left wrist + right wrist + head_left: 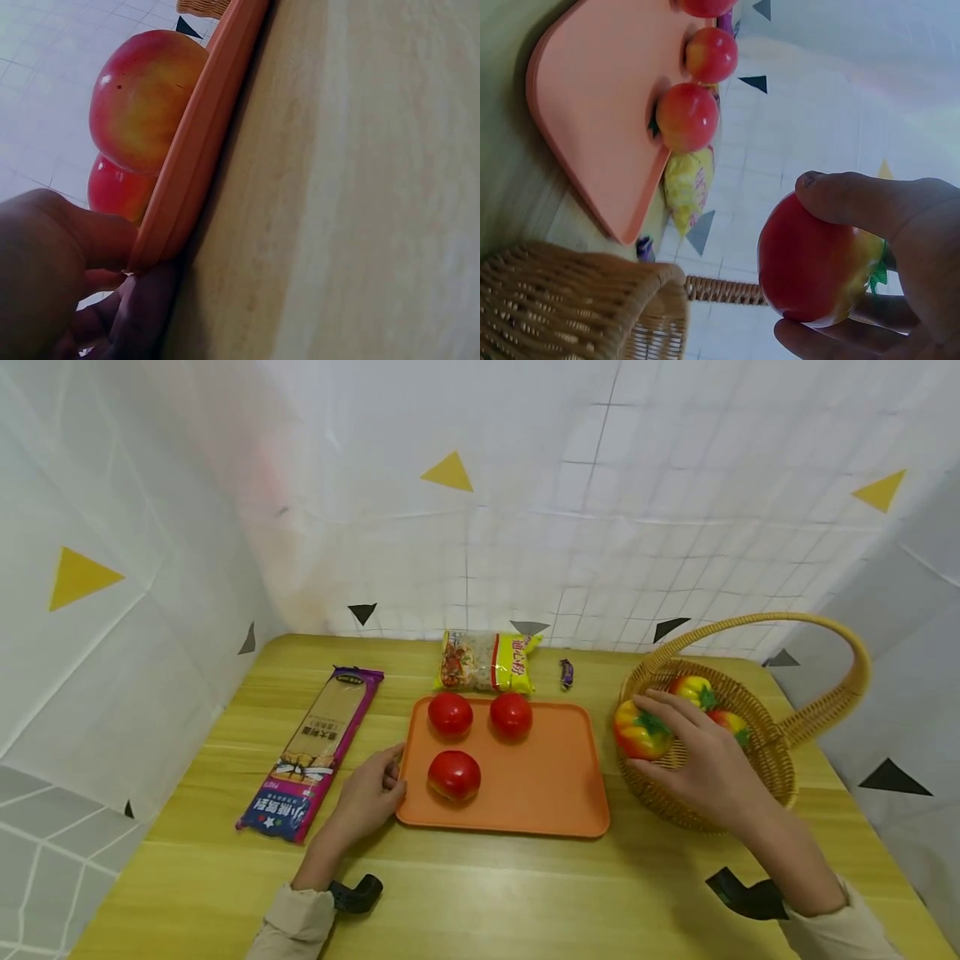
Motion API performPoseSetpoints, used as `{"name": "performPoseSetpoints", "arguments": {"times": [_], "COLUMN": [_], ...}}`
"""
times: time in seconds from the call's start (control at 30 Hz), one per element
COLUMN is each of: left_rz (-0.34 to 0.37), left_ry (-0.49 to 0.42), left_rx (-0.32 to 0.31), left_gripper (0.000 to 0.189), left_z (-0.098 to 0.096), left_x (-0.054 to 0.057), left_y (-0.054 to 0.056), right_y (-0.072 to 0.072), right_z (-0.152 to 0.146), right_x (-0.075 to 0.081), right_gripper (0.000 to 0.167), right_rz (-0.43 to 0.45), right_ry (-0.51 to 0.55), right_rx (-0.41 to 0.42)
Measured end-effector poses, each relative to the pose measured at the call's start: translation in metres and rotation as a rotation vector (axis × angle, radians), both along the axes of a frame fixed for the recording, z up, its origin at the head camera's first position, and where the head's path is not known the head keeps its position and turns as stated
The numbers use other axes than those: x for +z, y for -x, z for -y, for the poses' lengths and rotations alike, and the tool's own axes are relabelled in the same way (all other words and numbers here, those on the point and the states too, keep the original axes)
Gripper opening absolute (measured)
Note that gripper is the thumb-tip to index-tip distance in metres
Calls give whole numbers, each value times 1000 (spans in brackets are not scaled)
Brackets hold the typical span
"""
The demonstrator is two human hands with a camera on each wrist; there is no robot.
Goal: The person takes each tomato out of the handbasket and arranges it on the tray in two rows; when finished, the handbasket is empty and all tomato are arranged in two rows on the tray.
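My right hand (712, 760) holds a red-and-yellow tomato (642, 732) with a green calyx, over the left rim of the wicker basket (783, 785). In the right wrist view the thumb and fingers (847, 201) curl round this tomato (802, 262), above the basket's rim. Two similar tomatoes (693, 691) lie inside the basket. My left hand (370, 797) pinches the left edge of the orange tray (540, 777), its thumb at the rim in the left wrist view. Three red tomatoes (453, 775) sit on the tray's left and middle part, apart from each other.
A long pack of noodles (315, 752) lies left of the tray. Behind the tray are a yellow food packet (487, 662) and a small purple-wrapped sweet (566, 674). The basket's tall handle (832, 635) arches to the right. White sheeting (525, 552) hangs behind the table.
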State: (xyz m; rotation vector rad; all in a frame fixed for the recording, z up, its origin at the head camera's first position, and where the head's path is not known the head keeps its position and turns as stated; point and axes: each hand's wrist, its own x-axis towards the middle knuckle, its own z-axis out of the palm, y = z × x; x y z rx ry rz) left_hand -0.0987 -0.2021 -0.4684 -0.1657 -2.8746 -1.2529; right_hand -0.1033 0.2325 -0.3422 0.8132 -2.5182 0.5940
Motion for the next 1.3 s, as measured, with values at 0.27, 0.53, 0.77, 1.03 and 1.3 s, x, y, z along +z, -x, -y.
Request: {"name": "performPoseSetpoints", "arguments": {"times": [0.27,0.53,0.77,1.03,1.3], "left_rz": [13,25,34,15,-24], "left_ry": [3,2,-1,12,22], "left_rx": [17,21,21,14,-4], "left_gripper": [58,58,58,59,58], "left_z": [-1,0,-1,-1,1], "left_x": [-2,-3,-4,-3,-2], "left_y": [-1,-1,-1,0,1], "right_y": [-3,-3,-2,-1,3], "right_z": [14,31,46,56,68], "right_x": [-4,-16,-25,-32,-43], "right_gripper": [82,80,79,78,77], "right_rz": [13,89,122,167,203], "right_ry": [-12,-28,-28,-22,-29], "right_rx": [32,65,110,125,140]}}
